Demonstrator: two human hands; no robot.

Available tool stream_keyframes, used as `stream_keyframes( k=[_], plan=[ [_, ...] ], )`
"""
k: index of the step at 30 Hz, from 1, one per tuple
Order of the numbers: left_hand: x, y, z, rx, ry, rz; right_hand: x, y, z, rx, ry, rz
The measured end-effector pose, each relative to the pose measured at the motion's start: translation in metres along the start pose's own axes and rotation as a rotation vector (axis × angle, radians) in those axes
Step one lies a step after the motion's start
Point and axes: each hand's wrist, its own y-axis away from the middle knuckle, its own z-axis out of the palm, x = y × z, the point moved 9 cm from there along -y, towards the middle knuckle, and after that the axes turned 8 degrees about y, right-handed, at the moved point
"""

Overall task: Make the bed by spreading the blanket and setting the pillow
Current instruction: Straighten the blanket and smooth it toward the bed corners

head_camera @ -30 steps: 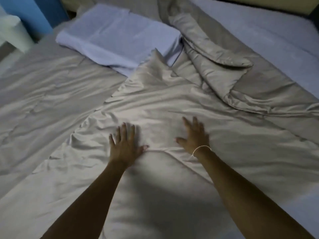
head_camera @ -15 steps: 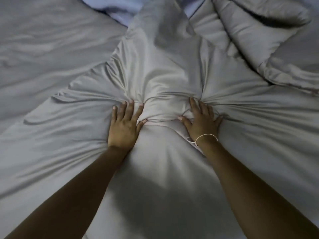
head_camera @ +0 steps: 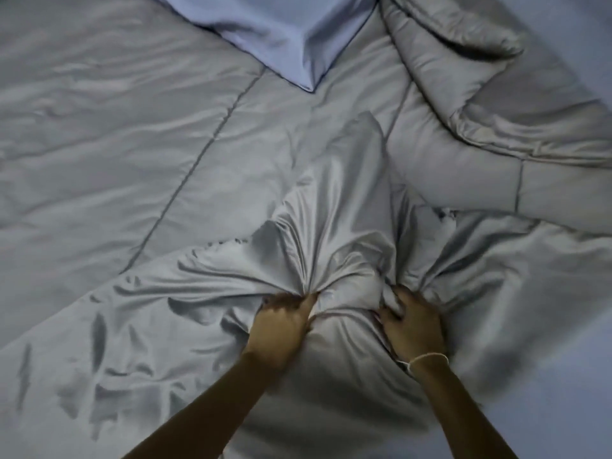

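Note:
A grey satin blanket covers most of the bed, flat on the left and bunched into radiating folds in the middle. My left hand is clenched on a gathered fold of it. Beside it, my right hand, with a thin white band at the wrist, grips another bunch of the same blanket. A raised peak of fabric stands just beyond both hands. The light blue pillow lies at the top, its corner pointing toward me, resting on the blanket.
A thick folded-over part of the blanket is heaped at the upper right. Pale blue bed sheet shows bare at the lower right beside my right arm.
Both hands went from flat, fingers spread on the blanket, to clenched fists gathering the fabric and pulling it toward me. The view shifted and the pillow corner came back in at the top.

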Motion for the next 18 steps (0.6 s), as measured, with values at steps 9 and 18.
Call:
stream_keyframes(
  k=[9, 18],
  plan=[
    [0.048, 0.091, 0.006, -0.116, 0.058, 0.059, -0.125, -0.042, -0.072, 0.292, -0.036, -0.341],
    [-0.010, 0.050, -0.086, 0.206, 0.267, -0.067, -0.125, -0.058, 0.062, -0.171, 0.245, -0.306]
  ],
)
